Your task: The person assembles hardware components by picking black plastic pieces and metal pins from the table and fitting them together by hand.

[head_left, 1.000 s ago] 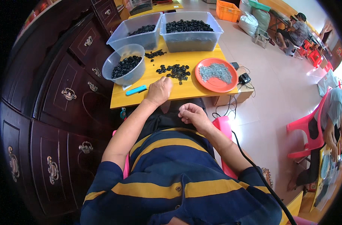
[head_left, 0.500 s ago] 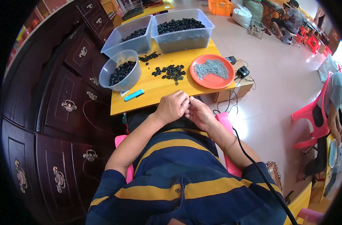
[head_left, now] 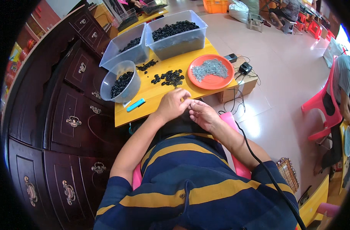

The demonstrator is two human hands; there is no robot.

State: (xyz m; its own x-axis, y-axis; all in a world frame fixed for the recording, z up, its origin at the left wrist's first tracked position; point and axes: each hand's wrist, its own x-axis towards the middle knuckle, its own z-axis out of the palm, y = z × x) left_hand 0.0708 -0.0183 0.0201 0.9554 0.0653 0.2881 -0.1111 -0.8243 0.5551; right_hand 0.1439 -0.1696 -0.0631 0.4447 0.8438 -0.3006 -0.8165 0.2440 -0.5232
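Note:
My left hand (head_left: 172,105) is over the near edge of the yellow table, fingers curved, with a gap between forefinger and thumb. Its thumb meets the fingertips of my right hand (head_left: 204,115). That right hand is pinched closed on something small and dark, mostly hidden by the fingers. Just beyond my hands lies a loose pile of small black plastic pieces (head_left: 168,78), some ring-like. To its right, a red-orange plate (head_left: 212,82) carries many thin silvery pieces (head_left: 211,69). A turquoise slim-handled tool (head_left: 136,105) lies to the left.
A round clear tub (head_left: 133,85) of black pieces stands at the table's left. Two clear bins (head_left: 177,49) stand behind, also holding black pieces. Dark wooden drawers (head_left: 63,99) flank the left. A cable (head_left: 251,147) crosses my right arm. Other people sit at the right and far back.
My left fingers have lifted and spread from the closed pinch, while the right hand stays pinched. The whole view has shifted slightly.

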